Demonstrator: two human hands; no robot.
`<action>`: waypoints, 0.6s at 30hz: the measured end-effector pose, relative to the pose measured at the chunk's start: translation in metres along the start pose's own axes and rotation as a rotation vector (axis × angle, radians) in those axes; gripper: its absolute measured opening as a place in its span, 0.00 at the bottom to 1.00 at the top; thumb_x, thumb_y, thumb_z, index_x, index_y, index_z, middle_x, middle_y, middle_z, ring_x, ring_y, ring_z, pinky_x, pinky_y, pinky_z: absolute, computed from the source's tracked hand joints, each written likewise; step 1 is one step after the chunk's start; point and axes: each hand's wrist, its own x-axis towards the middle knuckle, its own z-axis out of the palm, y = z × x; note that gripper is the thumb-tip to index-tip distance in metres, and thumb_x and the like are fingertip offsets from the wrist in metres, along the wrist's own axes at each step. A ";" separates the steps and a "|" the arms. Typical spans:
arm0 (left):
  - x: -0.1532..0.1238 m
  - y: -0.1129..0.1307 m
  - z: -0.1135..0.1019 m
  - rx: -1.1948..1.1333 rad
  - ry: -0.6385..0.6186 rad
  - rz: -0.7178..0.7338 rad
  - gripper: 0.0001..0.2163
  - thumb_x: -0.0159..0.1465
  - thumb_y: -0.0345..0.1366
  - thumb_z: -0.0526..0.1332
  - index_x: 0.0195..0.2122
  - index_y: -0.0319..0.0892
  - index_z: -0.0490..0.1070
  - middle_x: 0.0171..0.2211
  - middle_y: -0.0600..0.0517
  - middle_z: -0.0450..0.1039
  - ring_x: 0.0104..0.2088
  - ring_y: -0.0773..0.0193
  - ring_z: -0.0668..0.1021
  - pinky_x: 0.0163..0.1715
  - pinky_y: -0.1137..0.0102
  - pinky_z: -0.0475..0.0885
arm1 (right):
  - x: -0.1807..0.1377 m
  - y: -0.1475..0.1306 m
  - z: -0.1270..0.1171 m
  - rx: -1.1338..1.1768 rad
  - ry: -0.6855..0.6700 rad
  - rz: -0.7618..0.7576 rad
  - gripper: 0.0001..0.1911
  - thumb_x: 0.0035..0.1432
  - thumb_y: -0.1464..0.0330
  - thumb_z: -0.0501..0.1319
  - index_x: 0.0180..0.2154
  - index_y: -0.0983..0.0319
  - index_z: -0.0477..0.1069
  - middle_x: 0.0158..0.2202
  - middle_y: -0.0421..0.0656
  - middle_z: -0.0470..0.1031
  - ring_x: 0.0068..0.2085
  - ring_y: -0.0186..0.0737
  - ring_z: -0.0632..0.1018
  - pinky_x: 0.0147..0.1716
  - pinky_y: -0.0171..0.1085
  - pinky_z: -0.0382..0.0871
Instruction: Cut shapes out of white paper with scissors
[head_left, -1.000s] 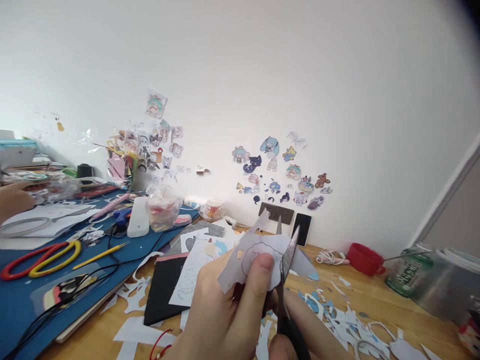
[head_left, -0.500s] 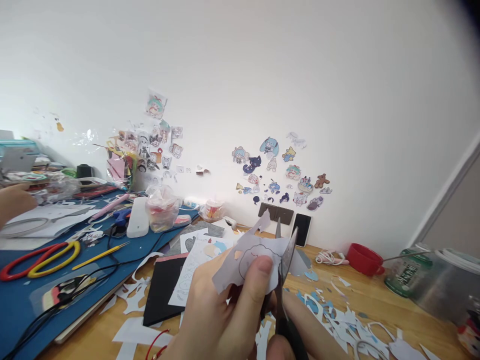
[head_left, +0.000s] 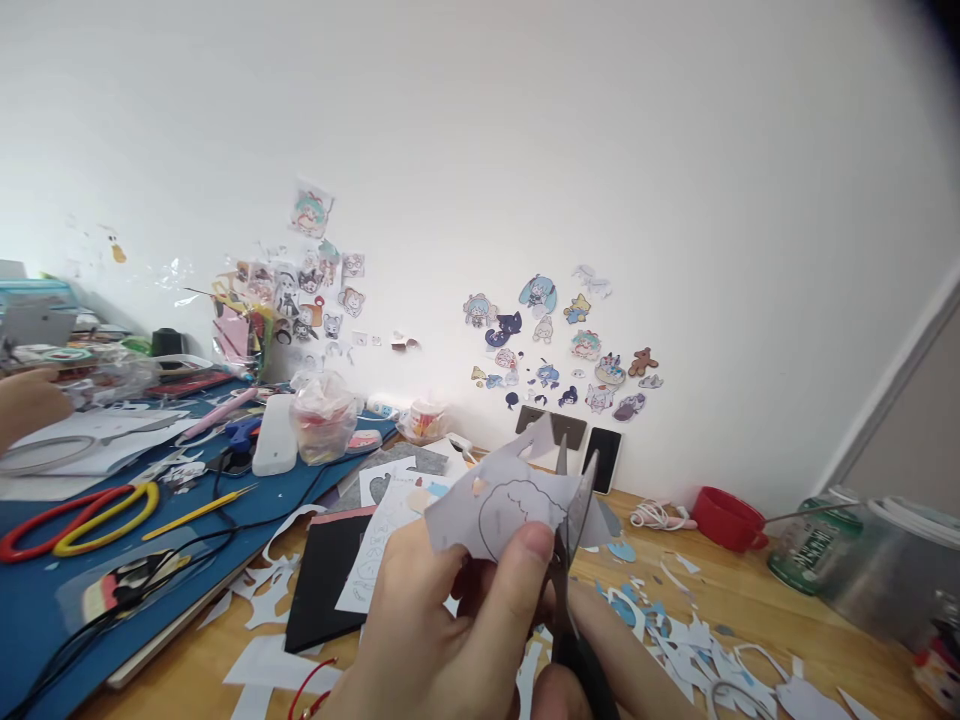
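- Grey-white paper cut-out (head_left: 510, 505), marked with a dark outlined round figure, was held up above the pale wooden surface (head_left: 757, 600) near the middle of the view. Its face was tilted toward the camera, probably so the outline could be followed.
- At seven o'clock of the cut-out, the left hand (head_left: 442, 640) had its fingers closed on the paper, with the thumb on the front lower edge and the others behind. That pinch seemed meant to keep the thin sheet stiff beside the blades.
- Black-handled steel scissors (head_left: 576, 520) rose at the cut-out's three o'clock. The blades were parted in a narrow V, with the paper's right edge between them.
- At five o'clock, partly cut off by the bottom of the frame, the right hand (head_left: 600, 665) had its fingers wrapped round the black handles.
- White and blue paper scraps (head_left: 675, 630) lay scattered on the surface at four o'clock, on the blade side, where trimmings would drop.
- A flat black card sheet (head_left: 326, 580) lay at eight o'clock, and a round red cup (head_left: 724, 515) stood at three o'clock by the wall, well apart.
- Another person's hand (head_left: 26, 400) showed at the far nine o'clock edge, beyond red-and-yellow-handled scissors (head_left: 82, 515) lying on a blue cutting mat (head_left: 45, 600).
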 end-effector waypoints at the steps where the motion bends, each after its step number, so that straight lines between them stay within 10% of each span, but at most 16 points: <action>1: -0.001 0.000 0.000 0.009 0.027 -0.023 0.16 0.60 0.35 0.55 0.15 0.43 0.57 0.11 0.59 0.59 0.14 0.72 0.67 0.15 0.79 0.63 | 0.001 0.002 0.000 0.018 -0.019 0.011 0.14 0.51 0.56 0.64 0.29 0.59 0.68 0.30 0.39 0.74 0.33 0.36 0.76 0.30 0.31 0.70; 8: 0.000 0.001 -0.003 -0.199 0.010 -0.183 0.15 0.63 0.45 0.52 0.22 0.43 0.61 0.14 0.58 0.60 0.14 0.73 0.67 0.12 0.79 0.61 | 0.004 0.006 0.002 0.018 -0.037 0.041 0.17 0.47 0.56 0.66 0.25 0.61 0.65 0.31 0.40 0.71 0.33 0.37 0.74 0.28 0.33 0.68; 18: 0.006 -0.006 -0.019 0.038 -0.121 0.137 0.14 0.64 0.33 0.50 0.20 0.42 0.60 0.17 0.57 0.66 0.18 0.73 0.67 0.18 0.78 0.62 | -0.001 0.001 -0.003 -0.047 -0.100 0.032 0.08 0.47 0.67 0.63 0.31 0.59 0.66 0.31 0.40 0.71 0.33 0.38 0.73 0.30 0.34 0.69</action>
